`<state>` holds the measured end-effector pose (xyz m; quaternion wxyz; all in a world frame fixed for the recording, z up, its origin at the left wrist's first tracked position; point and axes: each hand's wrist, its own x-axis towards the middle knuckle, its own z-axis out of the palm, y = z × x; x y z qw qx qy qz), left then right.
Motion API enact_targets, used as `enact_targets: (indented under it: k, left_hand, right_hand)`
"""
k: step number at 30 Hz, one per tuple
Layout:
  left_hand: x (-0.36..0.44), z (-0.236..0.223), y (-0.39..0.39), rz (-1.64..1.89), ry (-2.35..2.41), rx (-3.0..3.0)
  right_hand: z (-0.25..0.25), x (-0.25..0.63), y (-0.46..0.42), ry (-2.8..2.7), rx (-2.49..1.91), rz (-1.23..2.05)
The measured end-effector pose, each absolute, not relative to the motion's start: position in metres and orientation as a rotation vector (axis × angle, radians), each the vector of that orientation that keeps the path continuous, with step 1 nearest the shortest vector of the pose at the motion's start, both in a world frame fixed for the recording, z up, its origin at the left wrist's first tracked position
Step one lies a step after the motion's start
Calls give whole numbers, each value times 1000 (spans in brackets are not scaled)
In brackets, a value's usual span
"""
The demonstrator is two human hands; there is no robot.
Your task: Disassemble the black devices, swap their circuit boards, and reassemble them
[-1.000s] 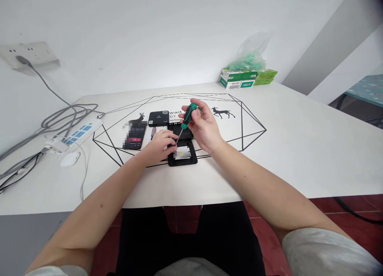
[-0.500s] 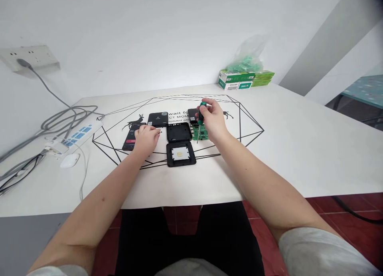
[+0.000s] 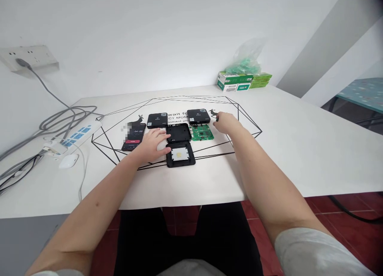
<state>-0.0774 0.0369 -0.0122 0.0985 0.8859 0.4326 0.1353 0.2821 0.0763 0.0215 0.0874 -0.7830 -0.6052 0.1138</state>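
Note:
My left hand (image 3: 153, 145) is open, its fingers spread at the left edge of an opened black plastic case. The case's upper shell (image 3: 178, 133) is hollow; its lower shell (image 3: 180, 163) holds a white plate with a yellow patch. A green circuit board (image 3: 202, 133) lies right of the upper shell. Farther right, my right hand (image 3: 226, 123) is low over the table, closed on the screwdriver (image 3: 218, 116). Only a dark bit of the screwdriver shows; my fingers hide the rest.
Two closed black boxes, one at left (image 3: 157, 120) and one at right (image 3: 198, 116), lie behind the case. A phone (image 3: 134, 136) showing a timer is at left, near a power strip (image 3: 78, 136), cables and a white earphone case (image 3: 68, 161). Green boxes (image 3: 235, 80) stand against the wall.
My right hand has moved right and down with the screwdriver, away from the circuit board. My left hand has shifted right toward the case, and its closed fingers have spread.

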Motion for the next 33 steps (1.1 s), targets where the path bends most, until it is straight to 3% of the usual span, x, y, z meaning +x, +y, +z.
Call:
enact_targets:
  k: [7, 11, 16, 18, 27, 33]
  left_hand:
    - [-81, -9, 32, 235, 1130, 2583]
    - [-81, -7, 31, 180, 1124, 2577]
    - [-75, -2, 28, 240, 1020, 2604]
    - [-74, 0, 26, 251, 1014, 2599]
    - [-75, 2, 24, 180, 1095, 2540]
    - [-75, 0, 27, 243, 1093, 2521]
  right_hand:
    - [18, 289, 74, -1760, -2494, 326]
    - [31, 262, 60, -1858, -2317, 162]
    - [44, 202, 21, -2592, -1221, 313]
    - [44, 184, 6, -2782, -1018, 367]
    - [38, 179, 3, -2905, -1081, 499]
    - [39, 174, 3, -2872, -1032, 374]
